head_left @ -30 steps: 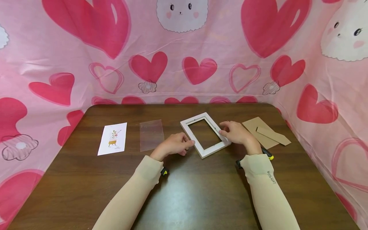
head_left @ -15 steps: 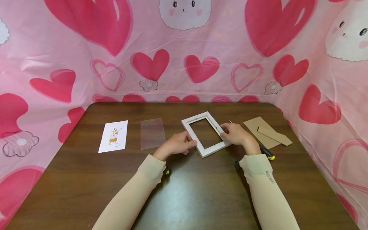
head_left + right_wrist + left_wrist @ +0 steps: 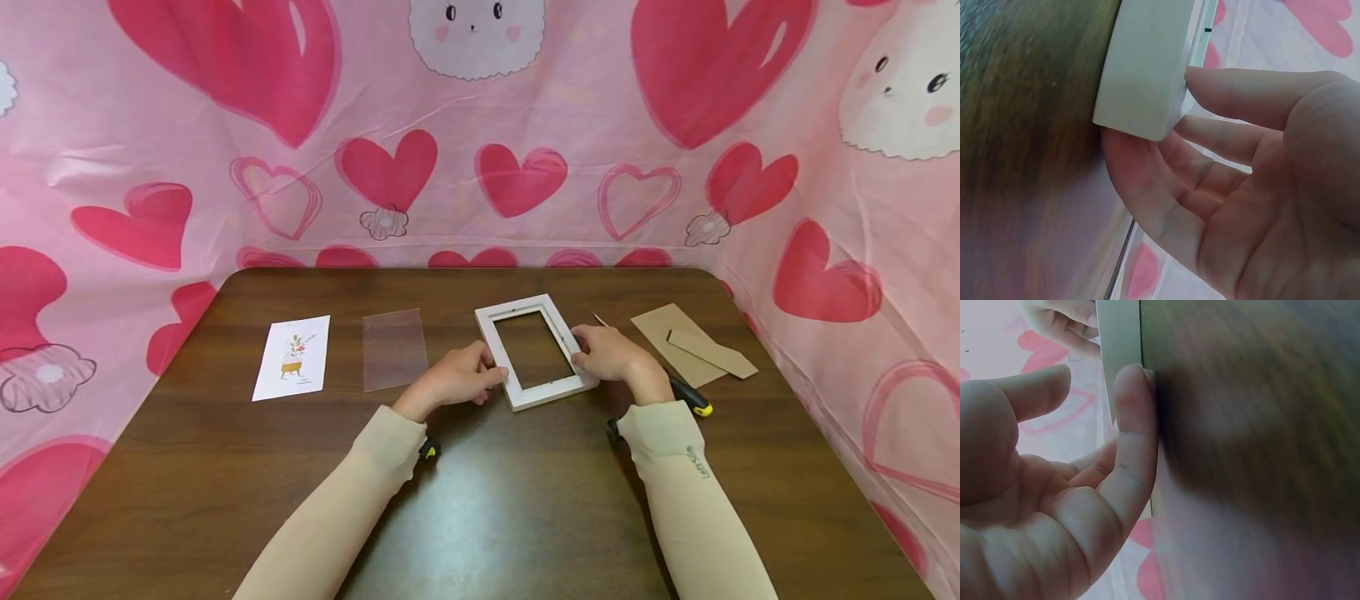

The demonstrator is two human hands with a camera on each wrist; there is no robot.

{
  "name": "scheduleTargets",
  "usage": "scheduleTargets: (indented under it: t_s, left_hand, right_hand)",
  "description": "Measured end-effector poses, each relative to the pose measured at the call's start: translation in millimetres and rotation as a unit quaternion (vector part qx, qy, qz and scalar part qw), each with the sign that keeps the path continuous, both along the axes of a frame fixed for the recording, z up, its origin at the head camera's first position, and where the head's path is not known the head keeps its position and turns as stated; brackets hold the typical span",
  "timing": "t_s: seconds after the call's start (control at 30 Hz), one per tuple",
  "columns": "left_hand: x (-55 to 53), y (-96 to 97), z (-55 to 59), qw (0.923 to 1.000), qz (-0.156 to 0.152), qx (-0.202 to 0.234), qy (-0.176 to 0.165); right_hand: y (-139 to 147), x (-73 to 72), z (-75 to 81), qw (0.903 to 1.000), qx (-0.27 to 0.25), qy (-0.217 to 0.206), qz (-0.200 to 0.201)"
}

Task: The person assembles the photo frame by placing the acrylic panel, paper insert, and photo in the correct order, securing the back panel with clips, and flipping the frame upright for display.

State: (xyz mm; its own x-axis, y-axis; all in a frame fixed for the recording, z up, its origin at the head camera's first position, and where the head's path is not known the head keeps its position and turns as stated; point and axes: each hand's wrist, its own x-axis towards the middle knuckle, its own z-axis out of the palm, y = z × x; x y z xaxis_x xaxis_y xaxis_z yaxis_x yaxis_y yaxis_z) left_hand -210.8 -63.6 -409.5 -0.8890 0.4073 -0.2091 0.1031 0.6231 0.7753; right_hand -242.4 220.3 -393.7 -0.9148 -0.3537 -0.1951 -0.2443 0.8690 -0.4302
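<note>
A white picture frame (image 3: 551,390) lies on the brown table, its recessed side up and its middle showing bare wood. At its left side is my left hand (image 3: 453,379); in the left wrist view a bent finger touches the outer edge while the thumb (image 3: 1041,394) stays apart from it. My right hand (image 3: 618,354) pinches the frame's right side near the close corner. The right wrist view has the thumb (image 3: 1235,94) on the upper face of the frame (image 3: 1141,69) and the other fingers against its outer side.
Left lie a white card with a plant drawing (image 3: 292,358) and a clear sheet (image 3: 393,350). On the right is a brown backing board (image 3: 667,325) with a stand flap (image 3: 712,354). A black-and-yellow handle (image 3: 690,396) pokes out beside my right wrist. Pink fabric (image 3: 480,192) surrounds the table.
The picture frame has turned slightly clockwise, its near corner shifting left and its far corner right. My right thumb has come onto the frame; the left hand has barely moved.
</note>
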Motion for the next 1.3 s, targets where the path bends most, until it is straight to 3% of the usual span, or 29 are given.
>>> scheduleTargets:
  t_s: [0.23, 0.57, 1.0, 1.3]
  left_hand:
    - [-1.9, -4.9, -5.6, 1.0000, 0.001, -0.003, 0.006]
    - [-4.9, -12.5, -4.0, 1.0000, 0.002, -0.006, 0.006]
    - [-8.6, -19.3, -1.1, 0.9997, 0.011, -0.024, -0.001]
    - [-10.1, -24.4, 0.3, 0.9996, 0.001, -0.028, -0.009]
  right_hand:
    - [-3.4, 1.0, 2.3, 0.9994, 0.005, -0.033, -0.005]
    - [-11.1, 5.5, 4.2, 0.9916, -0.058, -0.113, -0.024]
    - [-19.1, 8.9, 4.5, 0.9833, -0.100, -0.150, -0.028]
    - [-24.2, 13.6, 6.1, 0.9782, -0.107, -0.175, -0.033]
